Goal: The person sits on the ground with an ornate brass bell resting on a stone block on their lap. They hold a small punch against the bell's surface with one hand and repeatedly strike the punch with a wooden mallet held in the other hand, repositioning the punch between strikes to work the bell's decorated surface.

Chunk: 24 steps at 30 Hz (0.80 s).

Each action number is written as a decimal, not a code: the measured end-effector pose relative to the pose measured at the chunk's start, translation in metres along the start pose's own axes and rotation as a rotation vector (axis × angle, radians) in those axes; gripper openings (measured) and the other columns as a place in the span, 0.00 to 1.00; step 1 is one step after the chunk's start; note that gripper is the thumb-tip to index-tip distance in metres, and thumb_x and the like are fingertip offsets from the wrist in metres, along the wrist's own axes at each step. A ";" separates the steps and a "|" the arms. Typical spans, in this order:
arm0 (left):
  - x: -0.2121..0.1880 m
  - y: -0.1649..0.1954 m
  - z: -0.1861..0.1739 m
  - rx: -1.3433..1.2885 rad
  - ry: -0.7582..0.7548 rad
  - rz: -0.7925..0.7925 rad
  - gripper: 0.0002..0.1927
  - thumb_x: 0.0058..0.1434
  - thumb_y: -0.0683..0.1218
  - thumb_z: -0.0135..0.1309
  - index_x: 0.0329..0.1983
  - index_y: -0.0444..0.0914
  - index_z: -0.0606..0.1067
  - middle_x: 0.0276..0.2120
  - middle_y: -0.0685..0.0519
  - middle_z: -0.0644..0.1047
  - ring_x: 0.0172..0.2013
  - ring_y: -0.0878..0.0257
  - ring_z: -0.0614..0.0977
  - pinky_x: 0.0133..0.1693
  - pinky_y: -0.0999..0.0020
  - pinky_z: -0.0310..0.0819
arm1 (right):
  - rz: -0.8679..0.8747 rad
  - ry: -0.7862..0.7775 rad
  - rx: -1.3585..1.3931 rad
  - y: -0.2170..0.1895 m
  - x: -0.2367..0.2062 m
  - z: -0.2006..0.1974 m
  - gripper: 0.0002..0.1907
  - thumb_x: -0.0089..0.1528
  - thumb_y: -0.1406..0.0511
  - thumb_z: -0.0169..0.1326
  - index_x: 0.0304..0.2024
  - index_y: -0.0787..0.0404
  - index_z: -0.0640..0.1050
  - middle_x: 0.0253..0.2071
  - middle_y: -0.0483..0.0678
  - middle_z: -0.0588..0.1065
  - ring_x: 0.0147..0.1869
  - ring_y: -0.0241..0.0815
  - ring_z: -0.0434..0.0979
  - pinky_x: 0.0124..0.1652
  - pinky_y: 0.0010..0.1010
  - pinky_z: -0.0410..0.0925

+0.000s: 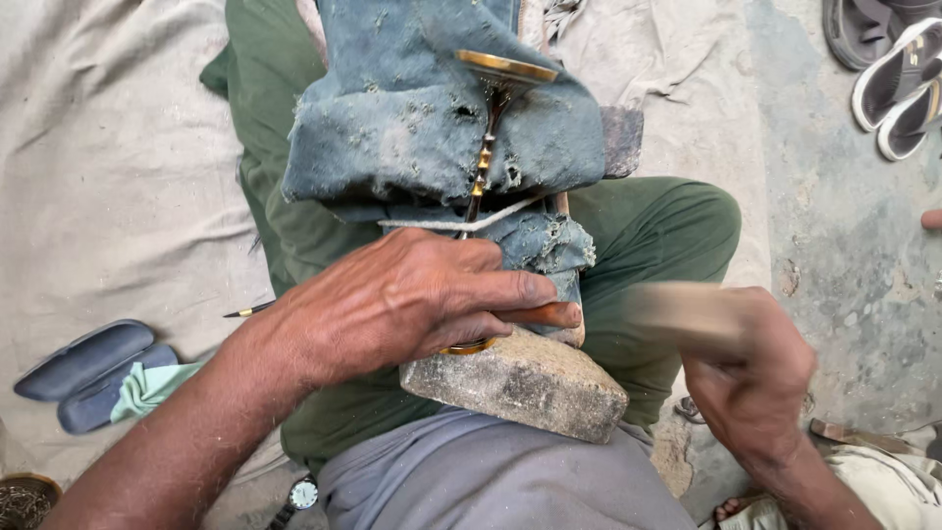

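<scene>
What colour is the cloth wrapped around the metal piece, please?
The cloth is a faded, frayed blue-grey, seen best in the head view.

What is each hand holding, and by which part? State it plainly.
The left hand presses the brass stemmed piece down at its lower end on the stone block. The right hand grips a blurred wooden tool by one end.

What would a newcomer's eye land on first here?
At centre, the left hand presses a slim brass stemmed piece onto a rough stone block resting on the lap. To the right, the right hand grips a motion-blurred wooden tool. Frayed blue cloth pads the brass piece above.
</scene>
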<state>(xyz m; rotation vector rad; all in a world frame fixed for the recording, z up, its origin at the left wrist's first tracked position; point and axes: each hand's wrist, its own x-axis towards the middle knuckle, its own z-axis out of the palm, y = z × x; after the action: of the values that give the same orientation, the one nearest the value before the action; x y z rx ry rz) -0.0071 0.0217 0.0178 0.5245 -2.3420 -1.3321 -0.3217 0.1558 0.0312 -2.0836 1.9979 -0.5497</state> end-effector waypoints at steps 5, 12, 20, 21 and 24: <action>0.000 -0.001 0.000 -0.009 0.025 0.069 0.20 0.65 0.52 0.56 0.61 0.52 0.74 0.31 0.53 0.76 0.34 0.53 0.80 0.34 0.53 0.74 | 0.005 0.058 0.147 -0.001 0.001 -0.003 0.12 0.59 0.73 0.62 0.46 0.67 0.77 0.40 0.53 0.78 0.44 0.44 0.81 0.41 0.32 0.76; -0.002 -0.002 0.000 -0.001 0.011 0.034 0.21 0.64 0.51 0.57 0.61 0.52 0.74 0.30 0.51 0.75 0.32 0.52 0.79 0.32 0.54 0.73 | -0.016 0.018 -0.074 0.019 -0.015 -0.007 0.15 0.61 0.68 0.63 0.49 0.67 0.77 0.42 0.52 0.78 0.45 0.40 0.81 0.44 0.32 0.74; -0.007 -0.003 0.004 0.068 0.007 0.001 0.22 0.61 0.48 0.61 0.60 0.52 0.76 0.27 0.52 0.75 0.29 0.54 0.80 0.30 0.55 0.74 | -0.035 0.018 0.088 0.024 -0.015 0.000 0.11 0.62 0.73 0.64 0.46 0.64 0.78 0.39 0.51 0.77 0.41 0.39 0.80 0.40 0.29 0.74; -0.008 -0.002 0.004 0.045 0.073 0.027 0.22 0.61 0.47 0.61 0.59 0.50 0.76 0.29 0.53 0.75 0.31 0.55 0.80 0.32 0.56 0.75 | 0.029 -0.035 0.027 0.022 -0.013 0.001 0.15 0.57 0.73 0.65 0.45 0.65 0.78 0.36 0.51 0.76 0.38 0.40 0.79 0.38 0.31 0.72; -0.010 0.003 0.006 0.017 0.242 0.052 0.20 0.62 0.46 0.62 0.58 0.45 0.75 0.34 0.55 0.78 0.33 0.59 0.82 0.35 0.61 0.77 | 0.187 0.024 0.487 0.012 -0.009 0.001 0.14 0.59 0.71 0.64 0.47 0.62 0.77 0.40 0.48 0.76 0.43 0.36 0.79 0.45 0.30 0.76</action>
<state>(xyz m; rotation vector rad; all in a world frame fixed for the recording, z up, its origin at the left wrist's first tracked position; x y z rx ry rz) -0.0017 0.0328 0.0155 0.5903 -2.1565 -1.1566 -0.3327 0.1643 0.0246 -1.5908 1.8125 -0.9172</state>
